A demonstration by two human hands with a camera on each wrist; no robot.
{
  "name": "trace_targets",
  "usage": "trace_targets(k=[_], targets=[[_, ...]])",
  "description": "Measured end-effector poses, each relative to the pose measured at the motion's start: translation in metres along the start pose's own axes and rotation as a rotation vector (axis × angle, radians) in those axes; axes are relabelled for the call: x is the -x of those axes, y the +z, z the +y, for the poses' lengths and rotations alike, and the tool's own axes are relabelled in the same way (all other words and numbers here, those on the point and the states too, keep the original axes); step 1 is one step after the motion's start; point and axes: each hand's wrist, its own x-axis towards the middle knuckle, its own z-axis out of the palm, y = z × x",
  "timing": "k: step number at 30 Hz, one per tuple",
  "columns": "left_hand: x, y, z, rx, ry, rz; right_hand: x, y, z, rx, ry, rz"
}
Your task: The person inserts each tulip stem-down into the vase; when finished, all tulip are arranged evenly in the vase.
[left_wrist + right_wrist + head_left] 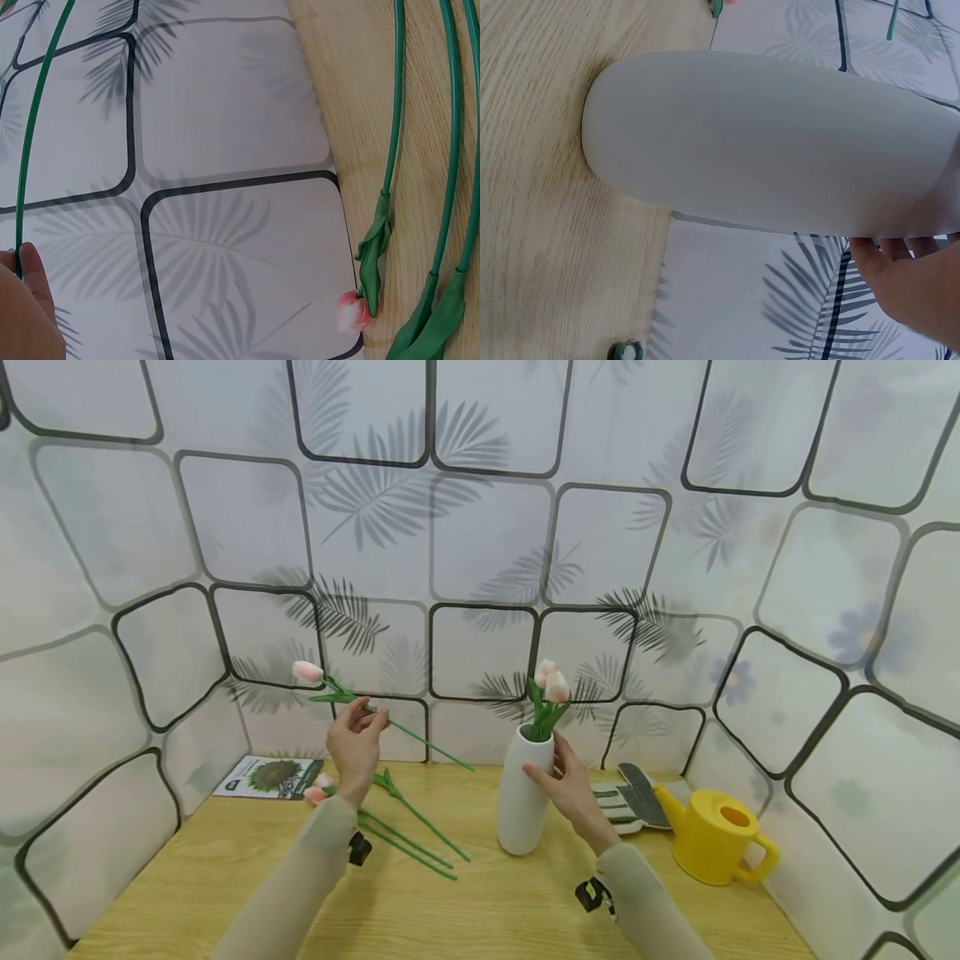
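Note:
My left hand [355, 750] pinches the green stem of a pale pink tulip [308, 673] above the table. In the left wrist view, the tulip's stem [36, 127] rises from the fingertips of that hand [34, 304]. A tall white vase [521, 806] stands on the table, tilted slightly. Near its rim my right hand [572, 789] grips it, thumb at the front and fingers round the far side. Pink-white tulips [557, 687] stick up from the vase's mouth. More tulips [408, 841] lie on the table beneath my left forearm, their heads partly hidden.
On the right, a yellow watering can [712, 839] stands in front of striped gloves [618, 806] and a dark-bladed trowel [643, 793]. A card with a sunflower picture [273, 777] lies at the back left. Patterned fabric walls [480, 560] border the table [480, 910].

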Motion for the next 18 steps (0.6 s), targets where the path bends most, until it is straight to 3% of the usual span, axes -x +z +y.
trace_targets(k=[6,18], targets=[[-0.002,-0.003,-0.001,0.011,-0.010,0.004,0.011,0.000,-0.020,0.014,0.009,-0.019],[-0.011,0.011,0.009,0.093,0.023,0.017,-0.003,0.000,0.009,0.011,-0.013,0.012]])
